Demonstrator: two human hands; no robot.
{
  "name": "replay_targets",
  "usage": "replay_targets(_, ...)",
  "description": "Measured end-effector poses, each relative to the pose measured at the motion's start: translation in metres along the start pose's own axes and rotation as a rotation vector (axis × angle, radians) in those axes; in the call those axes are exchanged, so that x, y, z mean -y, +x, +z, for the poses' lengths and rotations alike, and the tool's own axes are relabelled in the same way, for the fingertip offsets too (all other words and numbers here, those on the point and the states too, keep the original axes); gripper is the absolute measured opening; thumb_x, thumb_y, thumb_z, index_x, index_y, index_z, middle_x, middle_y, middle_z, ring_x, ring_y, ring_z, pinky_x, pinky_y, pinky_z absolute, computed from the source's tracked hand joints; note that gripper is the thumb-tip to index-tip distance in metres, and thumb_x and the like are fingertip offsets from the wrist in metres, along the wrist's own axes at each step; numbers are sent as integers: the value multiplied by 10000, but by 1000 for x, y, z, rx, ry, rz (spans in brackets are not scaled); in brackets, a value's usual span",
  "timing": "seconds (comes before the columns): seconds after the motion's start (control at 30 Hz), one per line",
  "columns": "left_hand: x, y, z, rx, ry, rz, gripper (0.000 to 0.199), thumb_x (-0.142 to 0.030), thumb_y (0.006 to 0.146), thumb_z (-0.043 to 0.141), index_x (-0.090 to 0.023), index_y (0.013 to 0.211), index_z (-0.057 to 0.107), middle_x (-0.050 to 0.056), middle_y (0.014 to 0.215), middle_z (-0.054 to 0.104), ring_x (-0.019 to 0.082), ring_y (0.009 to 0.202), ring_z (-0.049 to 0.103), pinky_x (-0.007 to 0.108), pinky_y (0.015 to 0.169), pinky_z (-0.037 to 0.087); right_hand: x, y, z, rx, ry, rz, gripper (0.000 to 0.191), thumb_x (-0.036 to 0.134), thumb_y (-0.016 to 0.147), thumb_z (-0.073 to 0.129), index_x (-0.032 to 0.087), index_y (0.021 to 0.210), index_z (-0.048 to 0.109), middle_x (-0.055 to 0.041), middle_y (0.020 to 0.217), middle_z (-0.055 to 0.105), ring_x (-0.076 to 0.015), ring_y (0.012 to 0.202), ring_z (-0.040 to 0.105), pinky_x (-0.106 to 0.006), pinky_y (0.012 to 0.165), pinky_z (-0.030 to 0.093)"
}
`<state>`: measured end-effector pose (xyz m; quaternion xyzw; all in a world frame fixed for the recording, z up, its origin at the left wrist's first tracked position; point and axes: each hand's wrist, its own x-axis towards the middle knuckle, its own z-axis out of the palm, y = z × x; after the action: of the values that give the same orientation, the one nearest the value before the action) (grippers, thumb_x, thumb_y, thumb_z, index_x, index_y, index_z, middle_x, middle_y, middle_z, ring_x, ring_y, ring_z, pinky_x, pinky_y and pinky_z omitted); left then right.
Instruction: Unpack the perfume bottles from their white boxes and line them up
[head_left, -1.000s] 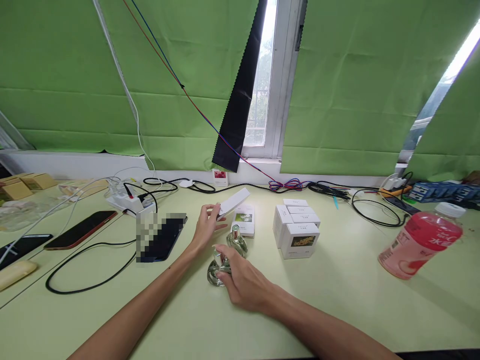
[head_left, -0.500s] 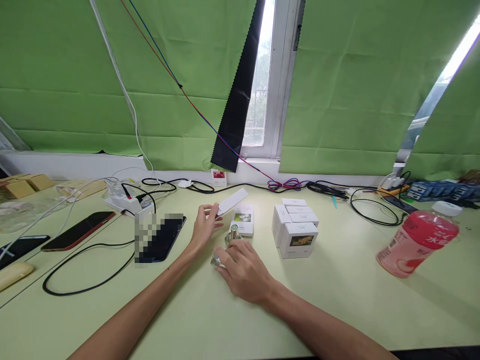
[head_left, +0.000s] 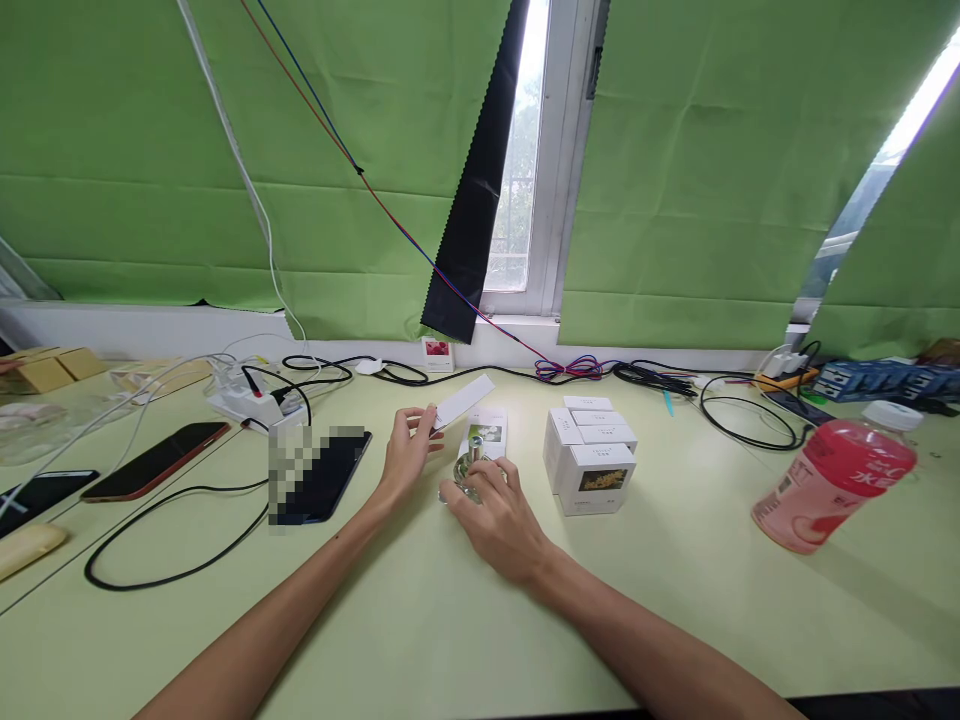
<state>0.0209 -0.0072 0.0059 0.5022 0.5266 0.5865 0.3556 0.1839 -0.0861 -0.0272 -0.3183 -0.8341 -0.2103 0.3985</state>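
1. Your left hand [head_left: 409, 450] pinches a white strip [head_left: 463, 402] by its near end; the far end is free, tilted up over the table [head_left: 390, 640].
2. Your right hand [head_left: 501, 525] curls at a glass bottle [head_left: 461, 470], thumb and fingers bent. Can't tell if it's truly gripping: the contact is covered.
3. The bottle is between your hands, silvery cap [head_left: 476, 446] up, just in front of the flat carton [head_left: 487, 433] with the green picture. White boxes [head_left: 600, 490] are grouped right of it.
4. Bottle: reads as rigid, smooth, dense for its size. Expect it to slip on damp fingers and chip if knocked. Take it low around the glass body; don't trust the cap, it may pull off.
5. Strip: looks light and thin, probably card. It will likely bend or crease if squeezed; hold it by the edges with a light pinch.
6. Hard to read: the bottle's lower part is behind your fingers. There's more glass by your thumb; can't say if it's a second piece. The strip's near end is masked by your left fingers, so can't tell flat card from thin box.
7. Print on the carton is too small to read.
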Motion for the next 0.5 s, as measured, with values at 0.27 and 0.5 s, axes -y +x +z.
replay_targets(0.27,-8,-3,-2,-34,58,107,457,-628,839,565,-212,1017,501,54,1045,590,198,850,687,369,738,590,-6,0,7,-34,-26,52,332,29,902,519,189,1186,582,-47,882,644,-206,977,543,-379,954,352)
replay_targets(0.5,-20,-10,-5,-88,286,269,400,-568,886,526,-220,1081,549,68,1107,587,201,865,650,368,808,550,-14,1,6,5,-53,128,349,45,902,527,185,1220,561,-58,883,654,-224,988,551,-393,943,359)
